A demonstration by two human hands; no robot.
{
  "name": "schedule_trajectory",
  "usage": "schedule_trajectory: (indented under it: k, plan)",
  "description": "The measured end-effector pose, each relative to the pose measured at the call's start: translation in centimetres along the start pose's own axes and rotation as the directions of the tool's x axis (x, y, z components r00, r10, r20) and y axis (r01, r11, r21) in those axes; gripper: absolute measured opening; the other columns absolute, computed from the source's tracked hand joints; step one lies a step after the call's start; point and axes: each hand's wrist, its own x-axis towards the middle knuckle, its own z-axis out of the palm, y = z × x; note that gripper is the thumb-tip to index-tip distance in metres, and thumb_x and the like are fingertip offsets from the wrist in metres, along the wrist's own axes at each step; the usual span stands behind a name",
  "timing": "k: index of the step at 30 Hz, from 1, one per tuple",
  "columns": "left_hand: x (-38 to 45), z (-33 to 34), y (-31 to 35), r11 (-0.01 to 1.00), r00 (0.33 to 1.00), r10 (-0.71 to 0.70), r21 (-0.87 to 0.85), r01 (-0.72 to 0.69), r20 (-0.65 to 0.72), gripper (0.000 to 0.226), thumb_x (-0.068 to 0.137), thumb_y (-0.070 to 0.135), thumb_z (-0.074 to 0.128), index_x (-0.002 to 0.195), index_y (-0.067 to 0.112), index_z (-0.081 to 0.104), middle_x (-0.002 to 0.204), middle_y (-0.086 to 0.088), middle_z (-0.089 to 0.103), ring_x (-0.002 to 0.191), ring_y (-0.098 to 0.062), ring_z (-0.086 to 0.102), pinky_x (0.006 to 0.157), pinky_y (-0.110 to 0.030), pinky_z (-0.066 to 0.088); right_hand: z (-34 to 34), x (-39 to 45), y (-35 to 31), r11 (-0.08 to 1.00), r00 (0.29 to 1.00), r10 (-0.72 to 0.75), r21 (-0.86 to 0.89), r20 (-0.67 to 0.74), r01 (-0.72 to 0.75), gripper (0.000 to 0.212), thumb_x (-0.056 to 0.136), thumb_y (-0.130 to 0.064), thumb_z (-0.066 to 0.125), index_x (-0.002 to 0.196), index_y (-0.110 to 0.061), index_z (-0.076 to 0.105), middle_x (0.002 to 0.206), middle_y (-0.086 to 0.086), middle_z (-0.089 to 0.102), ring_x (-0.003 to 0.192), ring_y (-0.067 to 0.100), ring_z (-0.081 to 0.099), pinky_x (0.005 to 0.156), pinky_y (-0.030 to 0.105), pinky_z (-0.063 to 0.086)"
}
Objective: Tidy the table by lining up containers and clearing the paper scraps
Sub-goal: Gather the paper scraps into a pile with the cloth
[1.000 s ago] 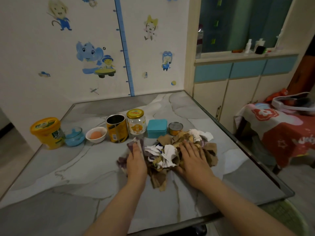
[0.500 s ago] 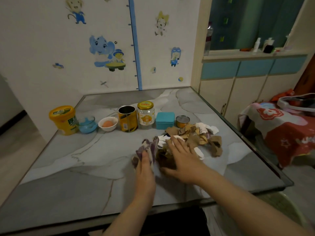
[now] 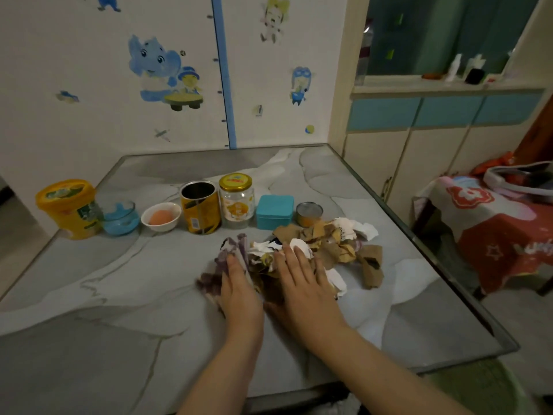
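A heap of torn brown, white and purple paper scraps [image 3: 338, 250] lies on the grey marble table [image 3: 119, 295]. My left hand [image 3: 239, 289] lies flat on the heap's left side, over a purple piece. My right hand [image 3: 302, 289] presses flat on its middle, fingers together. Behind the heap stands a row of containers: yellow tub [image 3: 70, 206], blue glass bowl [image 3: 121, 218], white bowl [image 3: 161, 217], open yellow can [image 3: 201, 211], glass jar with a yellow lid [image 3: 236, 199], teal tin [image 3: 274, 211], small can [image 3: 309, 214].
The table's right edge [image 3: 434, 265] runs close to the scraps. Something green [image 3: 484, 387] sits on the floor under the table's front right corner. A stand with a red cloth [image 3: 502, 235] is at the right, and cabinets [image 3: 419, 163] stand behind.
Both hands have dragged part of the heap toward me, the left hand closing in on the right. Some scraps stayed behind at the right.
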Motion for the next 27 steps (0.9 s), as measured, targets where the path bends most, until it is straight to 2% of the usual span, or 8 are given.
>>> schedule_trajectory:
  k: [4,8,11,15,17,21,24,27]
  plan:
    - [0.3,2.6,0.5,0.998,0.998,0.030,0.047,-0.032,0.046,0.061,0.096,0.059,0.027,0.143,0.024,0.044,0.151,-0.007,0.040,0.137,-0.028,0.034,0.116,-0.044,0.024,-0.2,0.1,1.3,0.999,0.998,-0.043,0.019,-0.047,0.044,0.080,0.079,-0.057,0.031,0.142,-0.010,0.040,0.148,0.013,0.044,0.135,0.029,0.045,0.111,0.051,0.022]
    - [0.1,3.8,0.3,0.988,0.994,0.089,0.120,-0.096,0.063,0.058,0.099,0.053,0.024,0.145,0.023,0.040,0.154,-0.010,0.034,0.141,-0.029,0.029,0.116,-0.040,0.020,-1.2,-0.7,3.5,0.993,0.989,-0.116,-0.010,-0.097,0.115,0.089,0.077,-0.063,0.043,0.148,-0.010,0.031,0.154,0.013,0.034,0.142,0.029,0.033,0.109,0.051,0.015]
    - [-0.5,4.6,0.1,0.986,0.994,0.093,0.130,-0.100,0.061,0.061,0.097,0.058,0.025,0.145,0.023,0.041,0.153,-0.009,0.035,0.141,-0.029,0.030,0.117,-0.046,0.022,-1.9,-1.8,6.1,0.992,0.986,-0.126,-0.018,-0.106,0.125,0.104,0.070,-0.070,0.060,0.150,-0.013,0.028,0.157,0.013,0.028,0.144,0.030,0.028,0.110,0.052,0.012]
    - [-2.1,6.0,-0.2,0.975,0.994,0.103,0.194,-0.109,0.042,0.064,0.097,0.059,0.021,0.149,0.023,0.033,0.158,-0.006,0.027,0.146,-0.027,0.019,0.120,-0.045,0.013,-2.6,-3.3,9.5,0.997,0.995,-0.082,-0.014,-0.056,0.081,0.106,0.069,-0.075,0.049,0.152,-0.014,0.025,0.159,0.012,0.023,0.146,0.031,0.021,0.110,0.055,0.013]
    - [-3.1,6.6,-0.4,0.973,0.994,0.100,0.207,-0.107,0.042,0.064,0.097,0.059,0.021,0.150,0.024,0.031,0.159,-0.005,0.024,0.147,-0.025,0.015,0.120,-0.043,0.010,-2.8,-4.2,11.4,0.999,0.999,-0.046,0.010,-0.026,0.047,0.107,0.071,-0.079,0.039,0.155,-0.017,0.015,0.162,0.009,0.010,0.149,0.029,0.008,0.113,0.055,0.006]
    - [-4.5,7.4,-0.8,0.969,0.995,0.097,0.224,-0.103,0.037,0.063,0.097,0.058,0.022,0.149,0.024,0.031,0.159,-0.006,0.023,0.147,-0.026,0.015,0.120,-0.042,0.009,-3.2,-5.3,14.8,0.998,0.998,0.051,0.043,0.038,-0.052,0.116,0.071,-0.087,0.033,0.148,-0.026,-0.028,0.155,0.002,-0.034,0.143,0.026,-0.029,0.116,0.055,-0.013]
    - [-5.0,7.8,-0.9,0.963,0.992,0.115,0.240,-0.123,0.047,0.063,0.098,0.057,0.022,0.150,0.022,0.031,0.158,-0.007,0.024,0.146,-0.027,0.017,0.119,-0.042,0.011,-3.8,-5.8,16.4,0.992,0.990,0.108,0.057,0.095,-0.114,0.121,0.069,-0.091,0.032,0.139,-0.026,-0.041,0.150,0.001,-0.043,0.141,0.026,-0.032,0.115,0.056,-0.014]
    - [-5.6,8.1,-1.1,0.954,0.988,0.136,0.260,-0.152,0.078,0.061,0.099,0.054,0.023,0.150,0.022,0.030,0.159,-0.007,0.023,0.147,-0.026,0.016,0.118,-0.041,0.009,-3.4,-5.7,17.3,0.975,0.985,0.147,0.154,0.094,-0.160,0.124,0.065,-0.093,0.034,0.139,-0.029,-0.042,0.150,-0.004,-0.043,0.143,0.026,-0.029,0.116,0.057,-0.009]
